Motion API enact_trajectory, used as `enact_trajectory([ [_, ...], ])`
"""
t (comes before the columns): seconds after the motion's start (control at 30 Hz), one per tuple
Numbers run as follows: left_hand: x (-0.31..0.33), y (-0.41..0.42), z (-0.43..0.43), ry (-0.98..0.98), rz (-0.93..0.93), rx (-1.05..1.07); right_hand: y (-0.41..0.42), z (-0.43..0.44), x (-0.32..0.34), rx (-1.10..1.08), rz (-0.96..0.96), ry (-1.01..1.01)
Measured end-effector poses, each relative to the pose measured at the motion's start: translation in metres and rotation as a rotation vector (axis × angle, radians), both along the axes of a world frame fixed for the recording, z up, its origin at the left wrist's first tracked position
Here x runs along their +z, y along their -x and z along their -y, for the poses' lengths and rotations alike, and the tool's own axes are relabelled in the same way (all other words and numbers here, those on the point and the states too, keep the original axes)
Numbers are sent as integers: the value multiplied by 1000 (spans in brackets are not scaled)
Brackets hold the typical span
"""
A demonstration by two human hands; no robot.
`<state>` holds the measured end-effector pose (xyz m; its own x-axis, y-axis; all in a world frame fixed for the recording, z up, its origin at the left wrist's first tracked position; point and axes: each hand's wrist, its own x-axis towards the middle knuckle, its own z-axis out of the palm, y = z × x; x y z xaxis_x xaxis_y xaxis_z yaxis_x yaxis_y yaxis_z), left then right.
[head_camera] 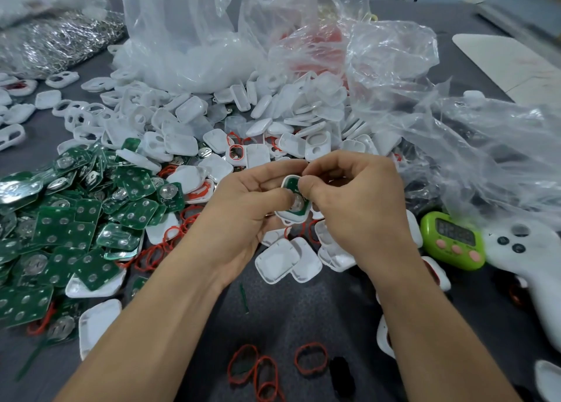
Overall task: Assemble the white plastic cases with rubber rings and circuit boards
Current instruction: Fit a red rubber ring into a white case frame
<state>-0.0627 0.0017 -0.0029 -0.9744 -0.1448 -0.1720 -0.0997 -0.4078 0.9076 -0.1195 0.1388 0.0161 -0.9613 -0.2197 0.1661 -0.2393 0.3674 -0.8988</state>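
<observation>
A white case half is held just above the counter, between both hands. The left grip is curled round its left edge and underside. The right grip is pinched on its upper right, with the thumb laid on the green circuit board that sits inside the shell. The step in hand is judged to be the seating of the board. It is done well if the case is supported from beneath by the left fingers and pressure is applied evenly at the board's edges. The round metal cell holder in the middle is best not pressed, so that the board is neither tilted nor flexed. Whether a rubber ring is already laid in the rim cannot be told, since the thumbs hide it; this should be checked before the shell is closed. Spare red rings lie near on the counter, and loose boards are heaped to the left.
</observation>
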Motion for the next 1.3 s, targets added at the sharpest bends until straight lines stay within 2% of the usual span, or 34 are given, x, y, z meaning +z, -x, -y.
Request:
enact_trajectory([
  [0.17,0,-1,0,77,-1,43,-3,4,-1,-38,-3,7],
  [0.4,1,-2,-1,87,27,35,-2,1,0,-25,39,7],
  [0.47,1,-1,-1,66,33,50,4,-7,4,-116,-25,-3],
  [0.53,1,0,1,35,43,71,11,-20,11,-221,-137,-90],
  [0.6,1,-1,2,12,40,80,16,-32,15,-257,-202,-274],
  [0.7,2,-3,1,13,35,86,19,-37,12,-209,-115,-562],
  [0.83,3,-2,2,10,35,105,18,-36,7,-132,28,-698],
  [0.97,4,-1,4,12,51,123,19,-41,9,-124,31,-721],
  [1.07,5,0,5,-27,45,142,19,-41,12,-142,-54,-660],
  [1.17,5,0,7,-74,42,159,14,-33,13,-42,-83,-579],
  [1.3,5,0,6,-65,42,180,4,-19,7,12,-106,-595],
])
